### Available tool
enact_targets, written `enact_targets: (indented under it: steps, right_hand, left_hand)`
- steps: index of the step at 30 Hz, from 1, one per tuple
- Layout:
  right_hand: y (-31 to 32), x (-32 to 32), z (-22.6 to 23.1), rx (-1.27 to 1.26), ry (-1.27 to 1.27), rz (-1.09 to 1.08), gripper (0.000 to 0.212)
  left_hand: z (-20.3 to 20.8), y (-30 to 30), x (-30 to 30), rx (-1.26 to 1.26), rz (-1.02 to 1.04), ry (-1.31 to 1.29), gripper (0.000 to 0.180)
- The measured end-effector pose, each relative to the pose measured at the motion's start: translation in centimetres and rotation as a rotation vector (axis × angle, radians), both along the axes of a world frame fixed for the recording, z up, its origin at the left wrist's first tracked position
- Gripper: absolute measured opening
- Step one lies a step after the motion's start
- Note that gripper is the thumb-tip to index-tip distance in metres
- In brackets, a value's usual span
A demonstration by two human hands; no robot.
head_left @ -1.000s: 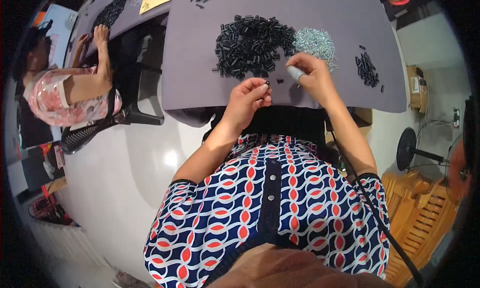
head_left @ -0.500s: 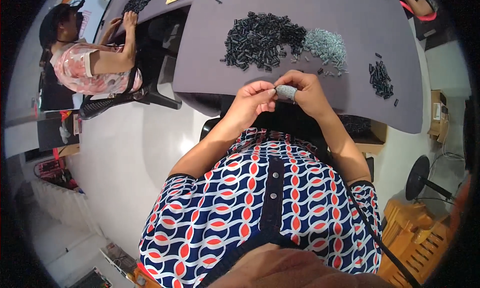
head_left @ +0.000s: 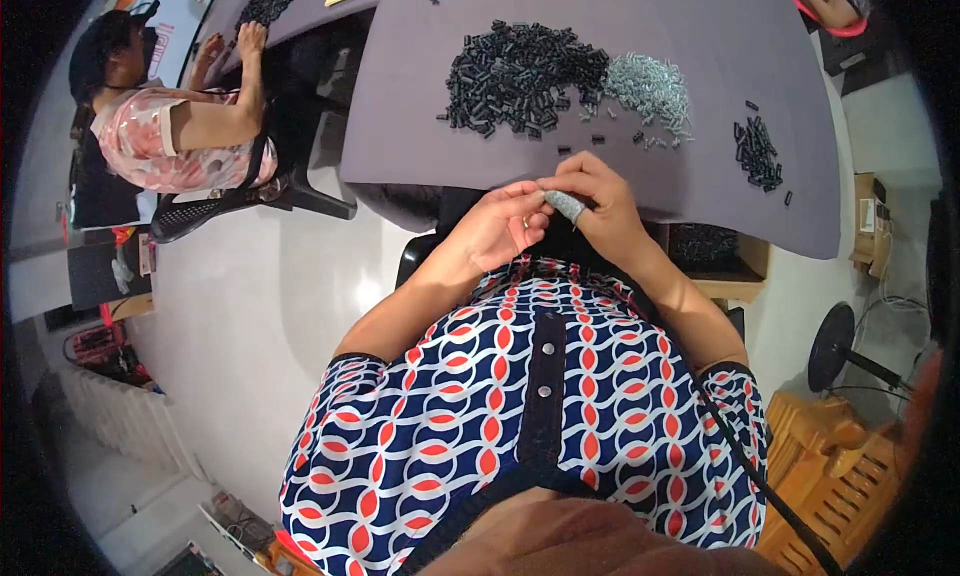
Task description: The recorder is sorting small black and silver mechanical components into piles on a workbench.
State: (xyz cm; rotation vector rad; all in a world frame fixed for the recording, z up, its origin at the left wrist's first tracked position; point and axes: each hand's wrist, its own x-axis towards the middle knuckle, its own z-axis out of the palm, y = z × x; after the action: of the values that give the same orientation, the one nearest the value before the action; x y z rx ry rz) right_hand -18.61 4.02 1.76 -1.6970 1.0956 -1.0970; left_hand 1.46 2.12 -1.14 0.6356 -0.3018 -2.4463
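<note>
My left hand (head_left: 500, 226) and my right hand (head_left: 608, 214) meet at the fingertips just off the table's near edge. Both are closed in a pinch around something too small to make out, probably dark. A grey fabric-like cover (head_left: 566, 206) wraps my right thumb. Beyond my hands, a large heap of small black cylindrical pieces (head_left: 520, 81) lies on the table. A heap of small clear pieces (head_left: 652, 88) touches its right side. A few loose black pieces (head_left: 598, 139) lie between the heaps and my hands.
A smaller group of black pieces (head_left: 757, 154) lies on the grey-covered table (head_left: 400, 126) at the right. A co-worker (head_left: 175, 126) sits at another table on the left, handling black pieces (head_left: 270, 4). Below the near edge stands an open box (head_left: 740, 288); a wooden chair (head_left: 835, 476) is at lower right.
My hands have drawn slightly down toward my body. My left hand has turned more palm up, its fingers rolling against my right fingertips. Loose black pieces show now near the table edge.
</note>
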Motion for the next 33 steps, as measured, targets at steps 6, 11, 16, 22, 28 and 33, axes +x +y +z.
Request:
enact_targets:
  steps: [6, 11, 16, 22, 28, 33]
  right_hand:
    - [1.1, -0.6, 1.7, 0.047, 0.054, 0.116, 0.028]
    - [-1.8, -3.8, 1.2, 0.032, 0.256, 0.104, 0.024]
    - [-4.6, -1.8, 2.2, -0.193, 0.392, -0.004, 0.023]
    - [-7.9, 0.7, -0.8, -0.284, 0.601, -0.017, 0.029]
    - [-8.1, 1.0, -0.8, -0.357, 0.636, 0.005, 0.029]
    - [-7.6, 0.0, -1.4, -0.378, 0.607, -0.020, 0.032]
  left_hand:
    - [0.2, 1.3, 0.1, -0.083, -0.013, -0.072, 0.016]
    - [0.2, 1.2, -0.4, -0.257, 0.000, -0.317, 0.017]
    - [0.6, -0.4, 0.2, -0.368, 0.060, -0.382, 0.010]
    - [0.2, -0.8, 1.3, -0.325, 0.148, -0.330, 0.009]
    - [0.1, -1.1, 1.9, -0.338, 0.170, -0.344, 0.008]
    - [0.3, -1.6, 1.4, -0.370, 0.151, -0.383, 0.008]
